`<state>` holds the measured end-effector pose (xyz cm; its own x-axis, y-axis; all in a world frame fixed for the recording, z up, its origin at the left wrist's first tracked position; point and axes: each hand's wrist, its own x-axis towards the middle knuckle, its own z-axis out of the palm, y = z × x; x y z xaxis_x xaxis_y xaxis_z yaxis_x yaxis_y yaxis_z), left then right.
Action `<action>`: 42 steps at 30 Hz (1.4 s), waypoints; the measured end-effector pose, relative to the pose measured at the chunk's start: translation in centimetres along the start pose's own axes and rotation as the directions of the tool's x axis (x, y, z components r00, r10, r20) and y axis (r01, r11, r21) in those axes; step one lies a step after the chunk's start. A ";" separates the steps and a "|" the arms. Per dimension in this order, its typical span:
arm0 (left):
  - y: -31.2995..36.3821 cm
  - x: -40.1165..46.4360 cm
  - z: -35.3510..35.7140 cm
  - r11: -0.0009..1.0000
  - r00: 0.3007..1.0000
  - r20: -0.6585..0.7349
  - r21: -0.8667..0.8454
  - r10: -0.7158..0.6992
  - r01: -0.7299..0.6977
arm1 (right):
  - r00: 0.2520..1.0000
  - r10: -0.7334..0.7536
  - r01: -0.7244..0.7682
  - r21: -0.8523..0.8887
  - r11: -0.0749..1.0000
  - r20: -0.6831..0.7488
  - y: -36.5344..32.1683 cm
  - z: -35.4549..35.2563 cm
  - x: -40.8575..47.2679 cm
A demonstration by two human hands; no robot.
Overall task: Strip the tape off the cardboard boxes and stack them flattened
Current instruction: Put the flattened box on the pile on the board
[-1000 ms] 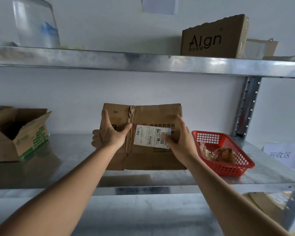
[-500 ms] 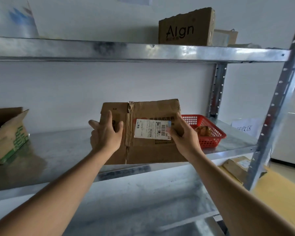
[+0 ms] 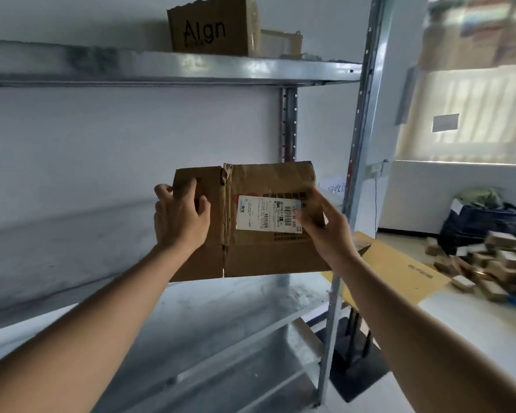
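Note:
A worn brown cardboard box is held up in the air in front of the metal shelving, its broad face toward me. It carries a white shipping label and a strip of crumpled tape down its seam. My left hand grips the box's left edge, fingers curled round it. My right hand holds the right side, thumb on the label's edge. The box's back is hidden.
A metal shelf unit stands ahead, with an "AIgn" cardboard box on its top shelf. Flattened yellow-brown cardboard lies on the floor to the right, beside a heap of small boxes and a dark crate.
Both hands have lifted the box off the middle shelf and swung it to the right. My view turned right too, so the red basket and the left box left sight.

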<state>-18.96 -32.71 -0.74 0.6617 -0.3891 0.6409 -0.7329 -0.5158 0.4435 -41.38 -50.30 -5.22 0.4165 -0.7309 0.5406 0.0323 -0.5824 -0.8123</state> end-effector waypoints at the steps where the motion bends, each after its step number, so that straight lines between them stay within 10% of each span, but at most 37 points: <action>1: 1.4 -0.8 0.6 0.999 0.999 0.007 -0.008 0.033 -0.033 | 1.000 0.017 -0.017 -0.009 1.000 -0.013 0.6 -1.8 -0.6; 14: 21.1 -13.3 12.9 0.951 0.900 0.308 -0.111 0.310 -0.289 | 0.958 0.243 -0.249 -0.023 0.968 -0.155 11.2 -26.6 -8.7; 22: 29.8 -19.7 21.1 0.904 0.711 0.560 -0.212 0.424 -0.372 | 0.907 0.386 -0.405 -0.096 0.909 -0.169 18.5 -37.0 -11.1; 42: 39.4 -13.9 53.3 0.952 0.515 0.812 -0.154 0.274 -0.263 | 0.773 0.613 -0.634 -0.209 0.744 -0.162 44.1 -46.2 5.3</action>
<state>-48.58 -88.29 -25.55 0.2686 -0.9616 -0.0573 -0.8966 -0.2713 0.3501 -79.75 -96.31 -28.10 0.1951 -0.9798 -0.0449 -0.4303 -0.0443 -0.9016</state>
